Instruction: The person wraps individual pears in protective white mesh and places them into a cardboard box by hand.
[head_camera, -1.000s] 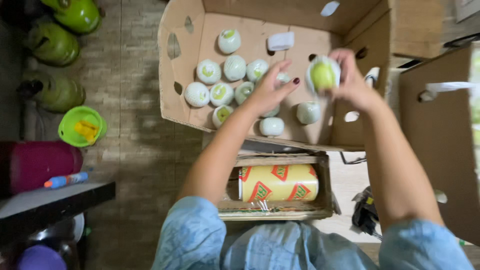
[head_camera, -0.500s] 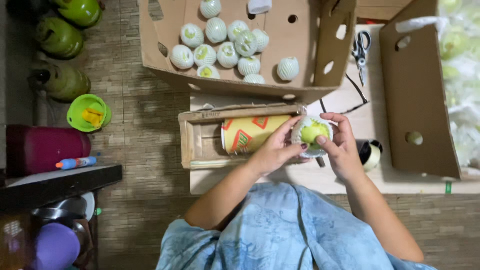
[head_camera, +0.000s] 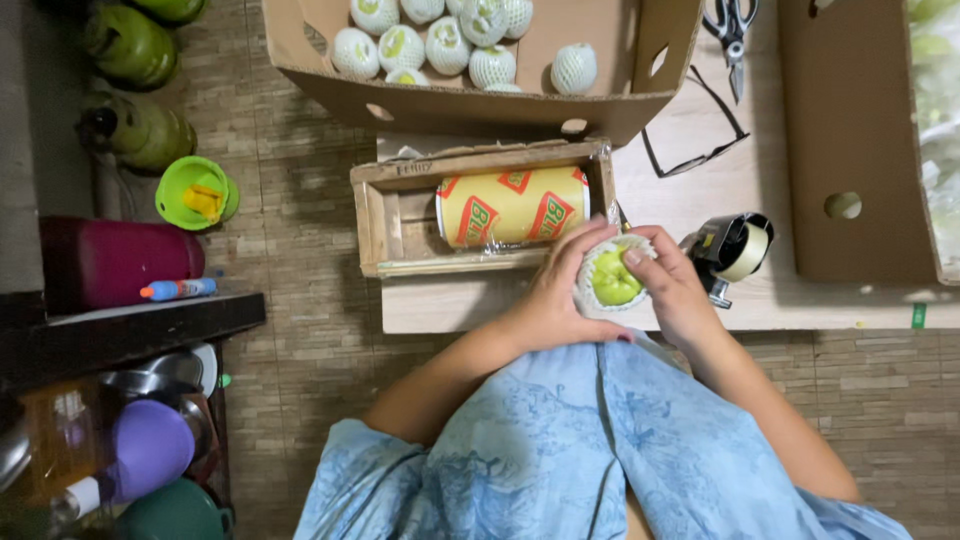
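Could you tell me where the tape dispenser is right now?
In the head view, the tape dispenser sits on the wooden table, just right of the right hand, below the eyeglasses.

8 netted fruits (head_camera: 574, 68) in the cardboard box (head_camera: 480, 105), 1 green fruit (head_camera: 614, 280), 1 tape dispenser (head_camera: 732, 250), 1 scissors (head_camera: 732, 30)

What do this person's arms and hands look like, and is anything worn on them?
Both forearms are bare, with no gloves, watch or bracelets in view. The left hand and the right hand are bare too; one fingertip of the right hand shows a painted nail, but I cannot tell whether any rings are worn. The upper arms are covered by the loose short sleeves of a light blue garment with a darker blue pattern.
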